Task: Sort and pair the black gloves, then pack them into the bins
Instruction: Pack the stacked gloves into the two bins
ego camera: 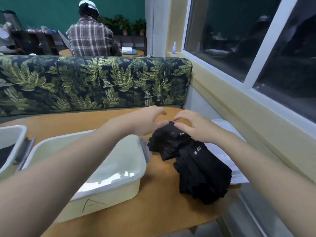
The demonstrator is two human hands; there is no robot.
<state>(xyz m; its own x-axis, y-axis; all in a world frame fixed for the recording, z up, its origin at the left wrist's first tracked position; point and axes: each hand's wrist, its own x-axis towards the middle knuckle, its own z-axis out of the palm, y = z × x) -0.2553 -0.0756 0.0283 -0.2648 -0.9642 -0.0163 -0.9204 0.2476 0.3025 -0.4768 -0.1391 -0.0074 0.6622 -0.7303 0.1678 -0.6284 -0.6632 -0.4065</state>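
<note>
A heap of black gloves lies on the wooden table, right of a pale plastic bin marked with a triangle. That bin holds nothing I can see. My left hand reaches over the bin's far corner, fingers spread, its thumb touching the top glove's far end. My right hand hovers at the same spot from the right, fingers loosely bent, thumb resting on the top glove. Neither hand grips a glove.
A second bin at the far left has something black inside. A white lid or sheet lies under the heap by the window wall. A leaf-print sofa back runs behind the table. A person in a plaid shirt sits beyond.
</note>
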